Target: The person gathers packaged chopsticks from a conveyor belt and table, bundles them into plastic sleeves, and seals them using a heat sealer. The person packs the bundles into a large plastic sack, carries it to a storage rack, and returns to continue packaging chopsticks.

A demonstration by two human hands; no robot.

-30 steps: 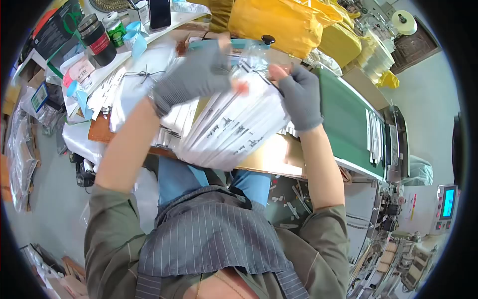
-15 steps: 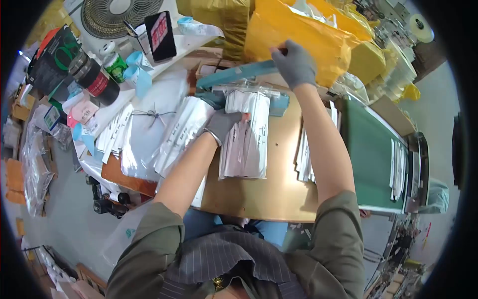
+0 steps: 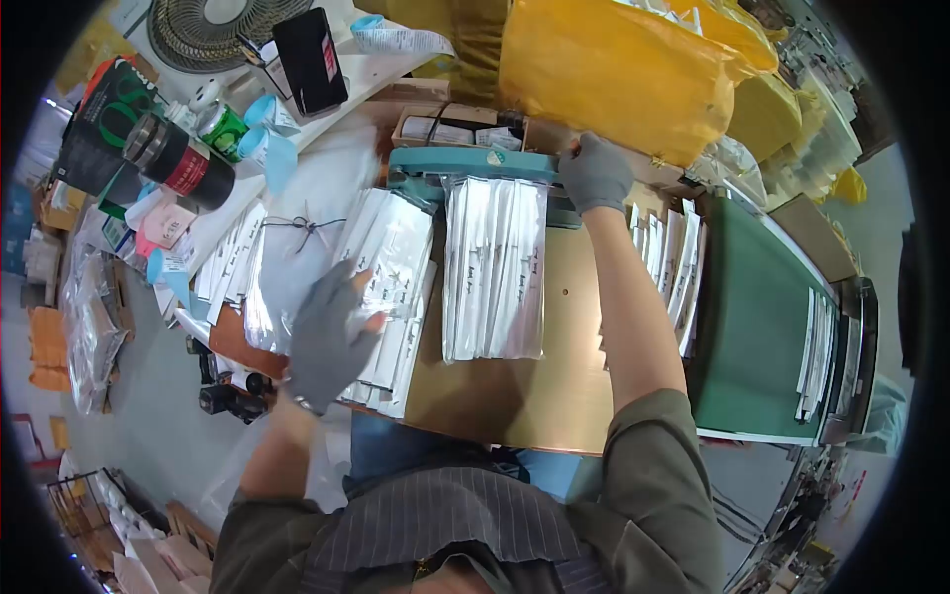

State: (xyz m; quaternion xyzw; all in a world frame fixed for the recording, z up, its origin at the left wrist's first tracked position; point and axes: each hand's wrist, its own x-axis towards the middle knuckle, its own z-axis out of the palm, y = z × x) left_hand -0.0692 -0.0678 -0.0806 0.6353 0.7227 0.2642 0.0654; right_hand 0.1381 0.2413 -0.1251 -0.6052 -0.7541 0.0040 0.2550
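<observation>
A teal bag sealer (image 3: 475, 162) stands at the back of the table with its long arm lowered. Gripping the right end of that arm is my right hand (image 3: 596, 178), gloved in grey and closed. The top edge of a clear plastic bag (image 3: 495, 272) filled with white printed strips lies under the arm; the rest stretches toward me on the table. My left hand (image 3: 332, 337), also gloved, has its fingers apart and holds nothing. It hovers at the left edge of a pile of similar filled bags (image 3: 391, 252), and whether it touches them I cannot tell.
More white strips (image 3: 673, 262) lie right of my right forearm, beside a green belt (image 3: 752, 317) carrying another bundle. Clear empty bags (image 3: 282, 262), a black bottle (image 3: 188, 163) and a phone (image 3: 310, 61) are on the left. A yellow sack (image 3: 614, 79) stands behind the sealer.
The sealer arm has come down onto the bag's top with my right hand. My left hand has let go of the bag and moved left and toward me.
</observation>
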